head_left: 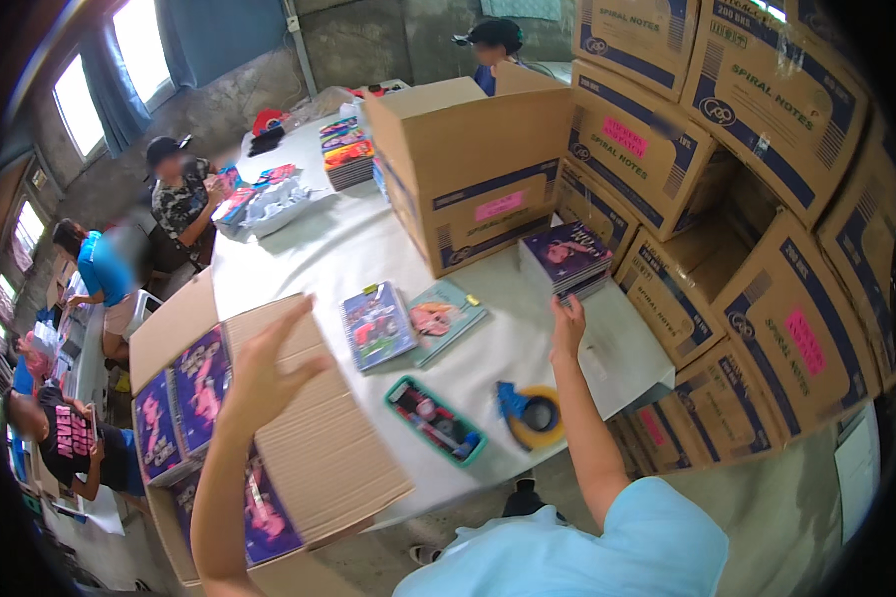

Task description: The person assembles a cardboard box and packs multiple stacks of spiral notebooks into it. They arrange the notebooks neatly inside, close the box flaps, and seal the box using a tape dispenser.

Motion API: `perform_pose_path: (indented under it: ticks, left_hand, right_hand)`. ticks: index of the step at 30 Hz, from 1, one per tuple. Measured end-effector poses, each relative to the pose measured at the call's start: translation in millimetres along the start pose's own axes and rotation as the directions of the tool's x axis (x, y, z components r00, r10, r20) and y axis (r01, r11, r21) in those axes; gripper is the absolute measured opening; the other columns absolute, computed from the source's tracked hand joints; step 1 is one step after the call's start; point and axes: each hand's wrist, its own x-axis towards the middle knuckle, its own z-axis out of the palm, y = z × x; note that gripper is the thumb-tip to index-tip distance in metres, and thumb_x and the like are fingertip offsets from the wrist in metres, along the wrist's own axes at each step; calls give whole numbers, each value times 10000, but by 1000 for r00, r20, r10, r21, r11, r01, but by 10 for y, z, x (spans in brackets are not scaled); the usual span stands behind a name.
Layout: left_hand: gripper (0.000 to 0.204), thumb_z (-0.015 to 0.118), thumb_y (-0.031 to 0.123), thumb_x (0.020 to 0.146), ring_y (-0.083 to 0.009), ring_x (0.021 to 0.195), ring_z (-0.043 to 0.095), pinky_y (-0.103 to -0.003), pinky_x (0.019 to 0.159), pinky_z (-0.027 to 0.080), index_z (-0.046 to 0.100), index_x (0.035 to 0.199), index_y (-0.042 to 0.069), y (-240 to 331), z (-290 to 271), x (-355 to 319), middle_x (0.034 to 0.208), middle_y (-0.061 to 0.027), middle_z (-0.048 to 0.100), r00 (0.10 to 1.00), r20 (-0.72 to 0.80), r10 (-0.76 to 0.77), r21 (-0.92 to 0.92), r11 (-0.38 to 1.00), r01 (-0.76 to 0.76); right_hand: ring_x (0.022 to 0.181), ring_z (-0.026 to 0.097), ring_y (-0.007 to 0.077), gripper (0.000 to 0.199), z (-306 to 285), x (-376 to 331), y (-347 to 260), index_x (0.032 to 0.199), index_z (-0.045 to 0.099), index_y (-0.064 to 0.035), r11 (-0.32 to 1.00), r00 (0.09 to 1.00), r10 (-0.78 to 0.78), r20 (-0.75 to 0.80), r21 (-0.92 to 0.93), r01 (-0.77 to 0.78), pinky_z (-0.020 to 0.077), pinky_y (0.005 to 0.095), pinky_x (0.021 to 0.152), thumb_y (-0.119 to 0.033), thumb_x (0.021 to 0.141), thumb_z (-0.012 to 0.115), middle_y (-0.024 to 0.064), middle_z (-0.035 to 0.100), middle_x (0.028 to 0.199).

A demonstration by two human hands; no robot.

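My left hand (274, 368) is raised with fingers spread above the flap of an open cardboard box (334, 448), holding nothing. Inside that box lie several purple notebooks (202, 388) with pink pictures. At the right of the table, my right hand (567, 323) has its fingers closed at the near corner of a stack of purple notebooks (565, 257). Between the hands lie a spiral notebook (376, 326) with a colourful cover and a teal notebook (448, 316), side by side. Nearer to me are a green-rimmed pencil case (435, 420) and a blue tape dispenser (514, 403) with its yellowish tape roll (543, 428).
A tall open cardboard box (488, 184) stands on the white-covered table (299, 254). Stacked cartons (767, 109) crowd the right side. Farther back are a pile of colourful notebooks (346, 154) and a plastic bag (274, 207). Several people (184, 194) work beyond the table and at the left.
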Motion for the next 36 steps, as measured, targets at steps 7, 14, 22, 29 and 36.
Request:
perform_pose_path:
  ticks: [7,14,22,29,36]
  left_hand:
    - [1069,721,584,735,-350,1322,375,-430,1064,351,167,1489,66,410,2752,2110,1454,-208,347,737,638,-222,-425,697,578]
    - [1110,722,558,734,-330,1395,216,-541,1074,258,93,1488,40,-286,4868,3171,1520,-195,184,785,483,-388,-771,237,592]
    - [862,797,394,702,-308,1249,387,-433,1068,277,366,1350,25,-16,5192,2969,1330,-157,436,983,-113,-142,-759,651,7]
    - [1007,777,500,670,-426,1239,374,-484,1073,288,279,1426,60,1397,3660,1589,1369,-250,311,994,-92,60,-213,974,-78]
    - [1046,726,510,740,-519,1262,372,-504,990,411,106,1515,180,1921,2483,1288,1481,-306,147,987,109,-119,-187,973,137]
  right_hand:
    - [1347,262,478,1416,-20,1931,467,1485,-105,-78,810,850,349,-395,-329,-485,282,504,1100,-587,556,835,388,171,1438]
    - [1360,268,379,1328,10,2063,912,1488,-146,-126,980,996,54,-76,-185,-68,254,536,1096,-274,636,862,198,148,1526]
    - [1282,395,288,1047,-401,1868,480,1493,65,-95,909,944,199,264,310,-278,320,460,1062,-387,767,761,103,326,1465]
    - [1181,532,249,607,-868,1210,258,1397,387,-64,647,767,116,632,538,-540,439,356,994,-425,932,535,103,516,1314]
    - [1136,561,263,563,-550,229,-382,1357,414,-3,570,571,-70,818,502,-650,466,373,958,-345,928,540,139,545,1268]
